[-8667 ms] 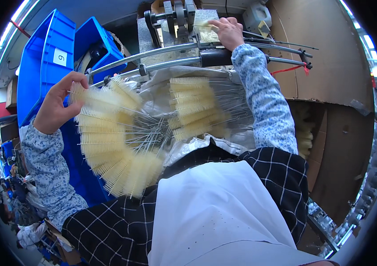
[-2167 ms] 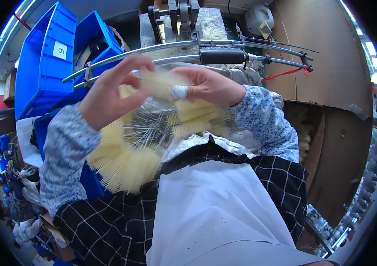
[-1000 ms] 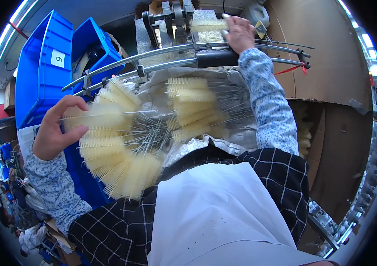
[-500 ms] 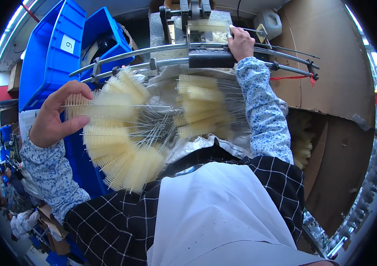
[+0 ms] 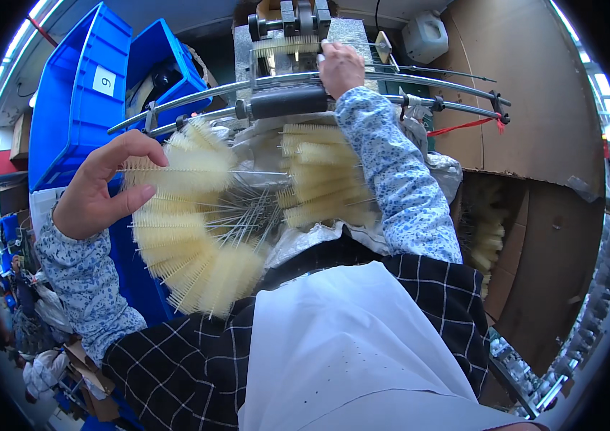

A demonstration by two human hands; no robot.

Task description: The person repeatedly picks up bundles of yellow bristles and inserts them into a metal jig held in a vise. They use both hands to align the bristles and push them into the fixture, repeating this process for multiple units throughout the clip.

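Note:
My left hand [image 5: 107,185] is raised at the left, thumb and forefinger apart in a C shape. Between them lies the bristled end of a cream wire-stemmed brush [image 5: 201,171]; I cannot tell whether they touch it. Below fans a pile of similar brushes [image 5: 175,233], thin metal stems pointing inward. A second stack of brushes [image 5: 323,172] lies near my right forearm. My right hand [image 5: 343,68] is closed over the right end of a sliding carriage [image 5: 289,103] with a dark roller, on two metal rails. Another brush [image 5: 287,47] lies across the carriage, beside my fingertips.
The curved rails [image 5: 455,100] span the front of the machine [image 5: 351,36], with a red ribbon [image 5: 463,128] at their right end. Blue bins [image 5: 78,100] stand at the left. Cardboard [image 5: 527,93] walls the right side, with more brushes [image 5: 490,237] below. A white jug [image 5: 425,36] stands behind.
My right hand and the carriage have slid left along the rails. My left hand keeps nearly the same pose beside the brush pile. The view has shifted slightly.

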